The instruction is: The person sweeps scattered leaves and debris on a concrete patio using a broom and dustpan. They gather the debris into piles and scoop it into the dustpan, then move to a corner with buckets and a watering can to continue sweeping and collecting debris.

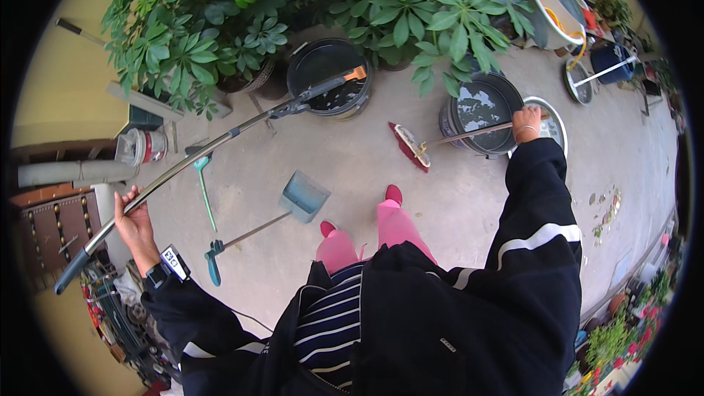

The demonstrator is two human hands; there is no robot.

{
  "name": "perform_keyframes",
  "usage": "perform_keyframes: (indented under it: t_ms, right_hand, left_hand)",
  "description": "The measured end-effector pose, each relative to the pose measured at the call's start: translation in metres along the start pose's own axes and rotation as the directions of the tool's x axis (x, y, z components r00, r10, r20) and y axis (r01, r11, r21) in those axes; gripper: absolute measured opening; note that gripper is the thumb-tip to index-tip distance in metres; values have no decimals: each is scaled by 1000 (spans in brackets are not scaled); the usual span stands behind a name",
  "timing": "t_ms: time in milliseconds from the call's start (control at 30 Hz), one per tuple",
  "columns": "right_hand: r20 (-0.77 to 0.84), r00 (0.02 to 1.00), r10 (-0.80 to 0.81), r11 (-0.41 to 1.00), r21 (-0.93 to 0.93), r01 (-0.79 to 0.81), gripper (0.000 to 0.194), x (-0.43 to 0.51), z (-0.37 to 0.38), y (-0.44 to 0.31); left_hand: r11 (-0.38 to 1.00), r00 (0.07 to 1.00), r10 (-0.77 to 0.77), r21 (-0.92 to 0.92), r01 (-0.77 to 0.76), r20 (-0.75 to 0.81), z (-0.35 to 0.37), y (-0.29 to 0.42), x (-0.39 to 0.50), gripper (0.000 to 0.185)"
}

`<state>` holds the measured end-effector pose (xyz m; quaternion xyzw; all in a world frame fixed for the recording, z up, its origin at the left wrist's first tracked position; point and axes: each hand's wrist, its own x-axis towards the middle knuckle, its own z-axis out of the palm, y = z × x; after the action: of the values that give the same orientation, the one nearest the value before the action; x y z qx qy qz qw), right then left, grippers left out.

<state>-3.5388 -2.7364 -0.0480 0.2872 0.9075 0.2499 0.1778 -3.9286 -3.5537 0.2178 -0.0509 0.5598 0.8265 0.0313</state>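
My left hand (133,221) is curled loosely around a long steel pole (212,146) with a blue-grey grip at its near end. At the far end, its grey hinged head (316,93), tipped with an orange toothed piece, reaches over a black tub of dark water (324,60). Whether the head touches the water, I cannot tell. Out to the right, my right hand (528,122) grips the handle of a broom (407,146) with dark red bristles. The broom's handle crosses in front of a bucket of water (487,107), and its head is near the concrete floor.
A blue-grey long-handled dustpan (305,196) lies left of my feet, near a green-handled tool (206,192). Leafy potted plants (407,11) line the wall. A round metal basin (550,126) sits behind the right bucket. Leaf litter (608,209) is scattered at right.
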Motion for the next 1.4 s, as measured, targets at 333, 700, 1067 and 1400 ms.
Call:
perform_keyframes:
  t_ms: [333, 700, 1067, 1400]
  right_hand:
    - [93, 995, -27, 853, 522, -25, 23, 12, -19, -111]
    - [369, 614, -698, -268, 661, -701, 47, 1, -199, -400]
    - [473, 419, -775, -210, 433, -876, 78, -4, -266, -554]
    - [536, 401, -743, -378, 158, -912, 16, 57, -266, -642]
  left_hand:
    - [998, 998, 52, -18, -52, -37, 11, -11, -22, 23]
    - [976, 998, -23, 216, 34, -55, -24, -31, -112, 24]
    - [874, 995, -92, 476, 101, -42, -29, -30, -141, 50]
    - [436, 726, -215, 601, 670, -653, 20, -7, -118, 62]
